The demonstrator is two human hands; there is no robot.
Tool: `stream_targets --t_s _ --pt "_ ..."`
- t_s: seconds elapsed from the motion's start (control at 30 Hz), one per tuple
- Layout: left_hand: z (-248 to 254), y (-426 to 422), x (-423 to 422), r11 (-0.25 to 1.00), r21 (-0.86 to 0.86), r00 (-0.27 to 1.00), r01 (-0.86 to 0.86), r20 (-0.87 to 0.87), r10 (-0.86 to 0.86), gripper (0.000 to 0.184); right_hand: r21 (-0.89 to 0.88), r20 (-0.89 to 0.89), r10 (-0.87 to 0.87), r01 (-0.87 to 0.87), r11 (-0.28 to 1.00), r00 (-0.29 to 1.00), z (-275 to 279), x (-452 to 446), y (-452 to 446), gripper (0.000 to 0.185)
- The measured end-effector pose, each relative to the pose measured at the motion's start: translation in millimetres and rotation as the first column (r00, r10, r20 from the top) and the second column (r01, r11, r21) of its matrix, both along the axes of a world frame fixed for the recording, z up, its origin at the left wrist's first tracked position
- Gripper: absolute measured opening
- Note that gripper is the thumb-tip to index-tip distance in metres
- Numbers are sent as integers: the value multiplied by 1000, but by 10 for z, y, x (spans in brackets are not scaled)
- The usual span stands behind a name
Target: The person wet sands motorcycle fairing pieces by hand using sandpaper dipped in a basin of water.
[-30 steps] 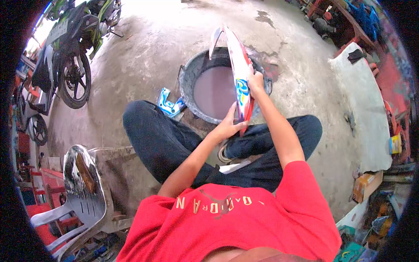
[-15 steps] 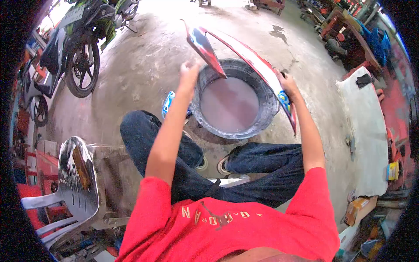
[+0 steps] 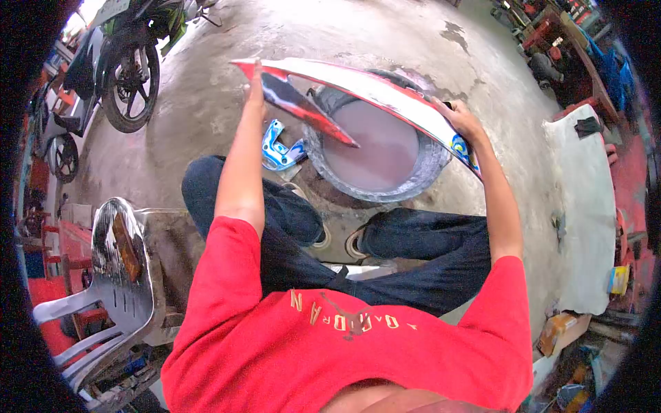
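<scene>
Above the black bucket (image 3: pixel 432 180) I hold a long, curved motorcycle body panel (image 3: pixel 344 77), white with red edges and blue markings. A narrower dark and red arm of it slants down over the murky, pinkish-grey water (image 3: pixel 385 155). My left hand (image 3: pixel 255 96) is closed on the panel's left end, with the thumb on the near face. Round the right part of the panel my right hand (image 3: pixel 463 122) is closed, and some of its fingers are hidden behind it. A smaller blue and white panel (image 3: pixel 279 153) lies on the floor beside the bucket.
A motorcycle (image 3: pixel 131 82) stands at the upper left. A worn plastic chair (image 3: pixel 127 296) with a brown block on it is at my left. To the right are a pale sheet-like surface (image 3: pixel 585 213), a cardboard box (image 3: pixel 561 332) and a cluttered wooden bench (image 3: pixel 585 69).
My left hand has moved left and up, from apart from the panel to gripping its left end. The panel has swung to lie flatter across the bucket. My right hand keeps its hold.
</scene>
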State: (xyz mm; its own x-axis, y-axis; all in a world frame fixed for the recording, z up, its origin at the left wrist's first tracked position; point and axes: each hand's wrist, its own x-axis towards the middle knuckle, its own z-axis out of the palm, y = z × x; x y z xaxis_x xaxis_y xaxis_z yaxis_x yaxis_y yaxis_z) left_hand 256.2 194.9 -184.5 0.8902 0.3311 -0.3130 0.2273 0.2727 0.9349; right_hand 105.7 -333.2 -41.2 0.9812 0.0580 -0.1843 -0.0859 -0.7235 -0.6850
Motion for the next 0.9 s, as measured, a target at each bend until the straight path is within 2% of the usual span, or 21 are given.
stream_targets --t_s 0.03,0.07,0.13,0.17,0.2,0.3,0.33,0.4,0.6,0.7,0.77,0.8,0.83,0.87,0.9 --pt "-252 171 174 1000 -17 999 -17 41 17 104 -18 -23 25 -26 1000 999 24 -48 28 66" --pt "-215 197 137 999 -1 999 -41 26 41 96 -18 64 -1 3 1000 998 -299 92 -110 66" --pt "17 73 -91 981 22 977 -194 88 192 85 -8 56 59 -59 998 997 -221 88 -78 65" --pt "286 -137 -322 948 17 935 -318 168 311 81 -5 55 88 -88 996 995 -152 89 -41 65" --pt "498 -271 -493 899 7 874 -437 240 423 77 -75 87 95 -88 993 992 -137 101 -6 62" --pt "726 -261 -534 867 -165 841 -470 216 496 63 -47 322 -7 23 999 947 -193 154 152 46" --pt "730 -257 -505 879 -197 831 -434 288 475 65 -31 398 -41 58 998 917 -207 174 201 43" --pt "800 -259 -510 888 -192 842 -418 287 458 64 -15 503 -95 118 993 859 -196 221 280 45" --pt "1135 -484 -739 859 -106 800 -502 321 507 68 116 784 -320 380 918 532 88 137 543 33" --pt "1354 -718 -903 836 -123 756 -535 374 538 70 280 879 -357 262 923 317 241 -115 929 39" --pt "1338 -777 -920 831 -104 758 -546 362 543 70 350 758 -482 350 869 440 136 -224 1141 40" --pt "1311 -822 -906 811 -96 747 -576 340 571 62 423 656 -523 309 852 544 -101 -109 1144 41" --pt "1286 -878 -930 809 -92 758 -581 303 578 62 496 543 -541 275 823 642 -303 10 1143 42" --pt "1259 -941 -975 805 -88 766 -586 264 587 62 606 273 -570 322 727 775 -324 -1 1210 42" --pt "1237 -1008 -1031 801 -82 772 -593 225 595 62 680 -18 -527 397 616 849 -342 -15 1287 44"
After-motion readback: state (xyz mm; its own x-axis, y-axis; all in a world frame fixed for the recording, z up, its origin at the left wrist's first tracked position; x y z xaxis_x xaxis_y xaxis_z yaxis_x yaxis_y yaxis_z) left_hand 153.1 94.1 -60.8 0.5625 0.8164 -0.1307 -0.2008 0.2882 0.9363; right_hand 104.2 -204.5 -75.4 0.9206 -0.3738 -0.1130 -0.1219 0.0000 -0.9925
